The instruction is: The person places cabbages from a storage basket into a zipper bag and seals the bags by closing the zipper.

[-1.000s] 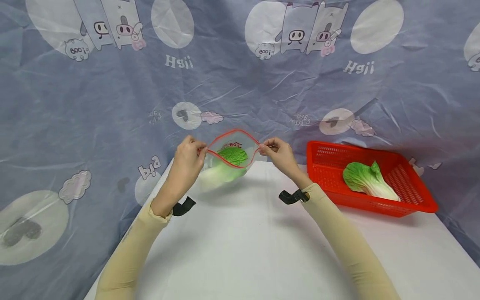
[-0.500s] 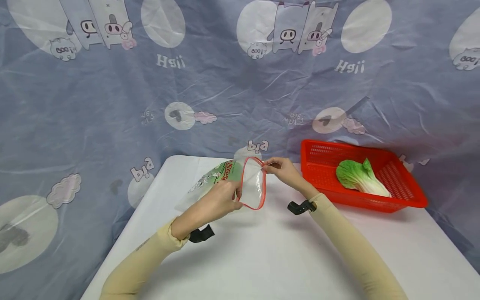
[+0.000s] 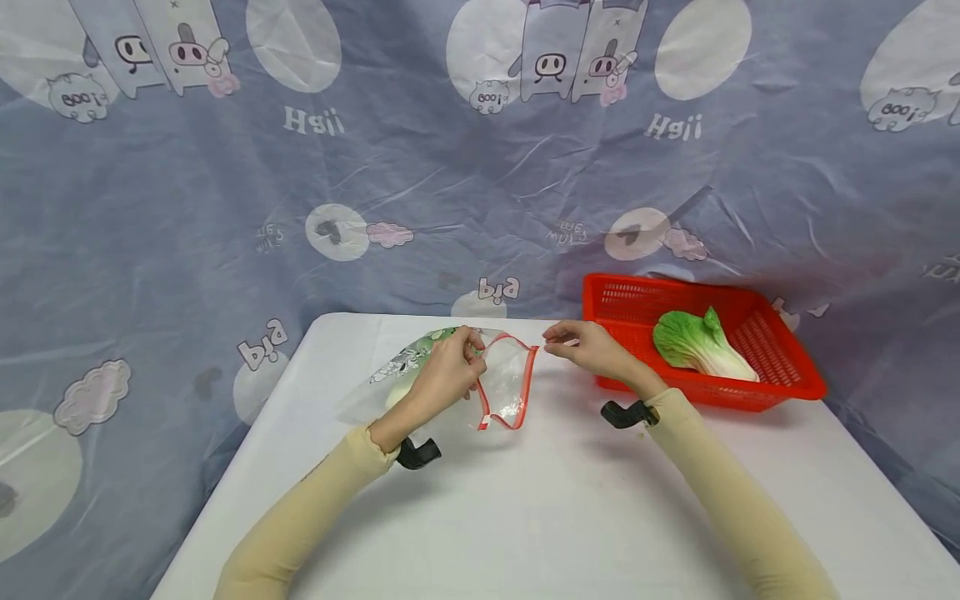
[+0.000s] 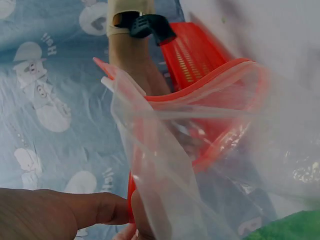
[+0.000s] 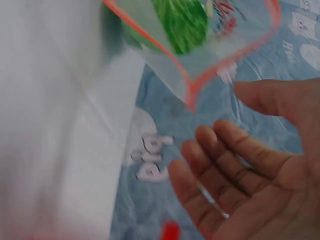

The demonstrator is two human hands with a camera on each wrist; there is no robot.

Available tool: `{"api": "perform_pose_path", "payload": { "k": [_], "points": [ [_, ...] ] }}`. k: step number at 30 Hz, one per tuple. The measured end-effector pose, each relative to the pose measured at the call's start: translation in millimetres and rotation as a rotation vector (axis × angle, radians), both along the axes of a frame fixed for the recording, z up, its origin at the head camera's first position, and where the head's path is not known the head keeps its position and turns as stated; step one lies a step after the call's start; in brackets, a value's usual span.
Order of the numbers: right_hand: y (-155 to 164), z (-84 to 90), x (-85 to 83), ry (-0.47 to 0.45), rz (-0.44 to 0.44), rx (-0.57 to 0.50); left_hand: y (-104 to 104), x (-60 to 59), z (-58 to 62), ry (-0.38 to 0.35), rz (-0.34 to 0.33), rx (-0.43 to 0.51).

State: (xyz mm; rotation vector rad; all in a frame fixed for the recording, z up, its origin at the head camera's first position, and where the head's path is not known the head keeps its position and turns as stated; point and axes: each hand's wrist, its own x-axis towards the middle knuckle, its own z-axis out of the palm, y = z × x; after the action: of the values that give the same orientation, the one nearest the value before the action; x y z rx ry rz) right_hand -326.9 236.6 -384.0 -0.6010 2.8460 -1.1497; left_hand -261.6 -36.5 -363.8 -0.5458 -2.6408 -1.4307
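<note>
Left hand (image 3: 444, 375) pinches the red zip rim of the clear zip bag (image 3: 504, 385), thumb and fingers curled on the near edge of the mouth; the bag lies on its side on the white table (image 3: 525, 517), mouth toward the right hand. Right hand (image 3: 588, 348) hangs just beside the far corner of the rim, apart from it — fingers relaxed and spread in the right wrist view, holding nothing. Inside the bag, at its closed end, sits a green cabbage (image 5: 182, 22) with a pale stem, seen through the film. Judgement: to manage the mouth well, both corners want a pinch, pulled gently apart so the two zip tracks lie flat against each other; one hand alone leaves the rim sagging into a loop, as it shows now. The film is thin, glossy, wrinkled and slippery, so a fingertip pinch on the stiffer red strip will likely hold better than a grab at the plastic. Bag carries printed lettering and a green pattern near its bottom. Off to the right, a red basket (image 3: 787, 387) of perforated plastic, rectangular with sloped walls, holds a second cabbage (image 3: 697, 343) — crinkled green leaf, smooth white stalk. Blue cartoon-print sheet (image 3: 187, 208) behind, creased.
</note>
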Motion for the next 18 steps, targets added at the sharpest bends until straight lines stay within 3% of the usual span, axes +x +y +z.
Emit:
{"api": "perform_pose_path", "payload": {
  "k": [7, 11, 14, 18],
  "points": [
    [77, 27.5, -0.2, 0.058, -0.276, 0.116, 1, -1.3, -6.5, -0.011, -0.039, -0.002],
    [127, 35.6, -6.3, 0.072, -0.388, 0.211, 1, -0.7, -8.3, -0.01, -0.048, -0.015],
    [163, 32.8, -9.4, 0.006, -0.428, 0.346, 1, -0.5, -9.9, -0.02, -0.053, -0.021],
    [197, 26.1, -9.2, -0.181, -0.442, 0.486, 0, -1.2, -12.8, -0.049, -0.058, -0.004]
  ]
}}
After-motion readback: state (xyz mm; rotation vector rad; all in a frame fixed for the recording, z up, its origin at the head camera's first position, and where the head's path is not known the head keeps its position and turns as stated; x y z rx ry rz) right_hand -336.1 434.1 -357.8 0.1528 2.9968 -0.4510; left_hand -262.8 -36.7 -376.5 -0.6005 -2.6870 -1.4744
